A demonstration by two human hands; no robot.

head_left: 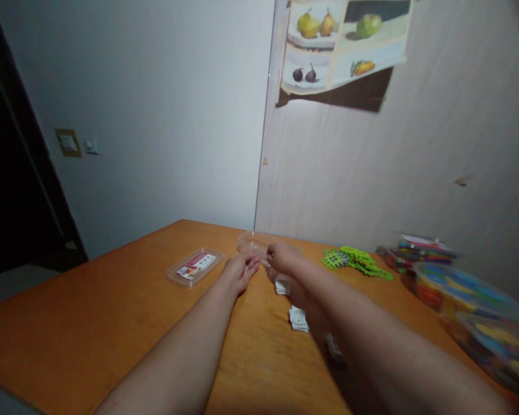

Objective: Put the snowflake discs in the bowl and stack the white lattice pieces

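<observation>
A clear plastic container stands towards the far edge of the orange-brown table. My left hand is at its near left side, fingers stretched out and apart. Over the container's near right part, my right hand has its fingers curled in; what they hold, if anything, is hidden. Below my right forearm lie a small white stack of paper pieces, a second white stack and a third, blurred stack. To the left of my left hand is a clear plastic lid with a red and white label.
Green and grey interlocking plastic pieces lie right of my hands. Farther right stand a pile of colourful packets, a round tub and a nearer tub, all blurred. A wall rises behind the table.
</observation>
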